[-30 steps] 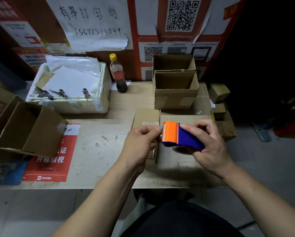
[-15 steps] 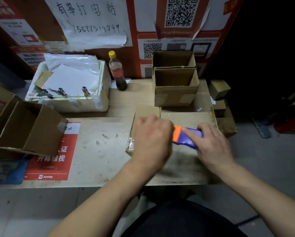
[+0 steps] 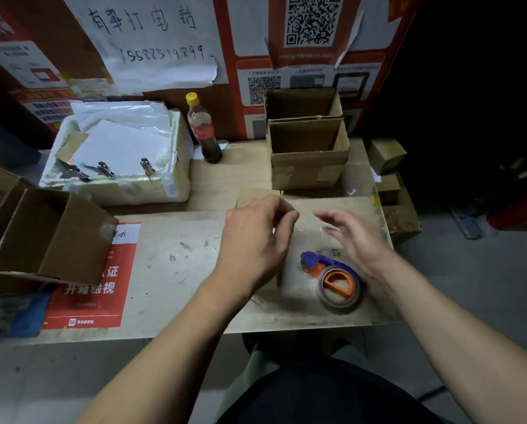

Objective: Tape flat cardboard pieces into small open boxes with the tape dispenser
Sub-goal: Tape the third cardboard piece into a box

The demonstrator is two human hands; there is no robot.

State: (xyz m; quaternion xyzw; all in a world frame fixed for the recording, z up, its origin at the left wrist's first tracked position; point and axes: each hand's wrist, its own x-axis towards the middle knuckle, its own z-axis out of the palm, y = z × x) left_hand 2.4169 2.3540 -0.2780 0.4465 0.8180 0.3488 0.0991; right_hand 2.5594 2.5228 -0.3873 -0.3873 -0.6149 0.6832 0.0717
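Just below the right hand's (image 3: pixel 352 240) open grip, the tape dispenser (image 3: pixel 332 276) is blue and orange. The cardboard (image 3: pixel 257 195) under the left hand's (image 3: pixel 256 240) grip is plain brown, the desk (image 3: pixel 176 255) pale and smudged, the bottle's (image 3: pixel 203 130) cap yellow.

Parcel-packing station: QR-code posters (image 3: pixel 309 21), cardboard boxes (image 3: pixel 309 154), worn worktable (image 3: pixel 176 258).

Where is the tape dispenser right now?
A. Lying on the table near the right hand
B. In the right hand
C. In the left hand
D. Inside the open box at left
A: the tape dispenser lies on the table, beside the open right hand, touching neither hand.
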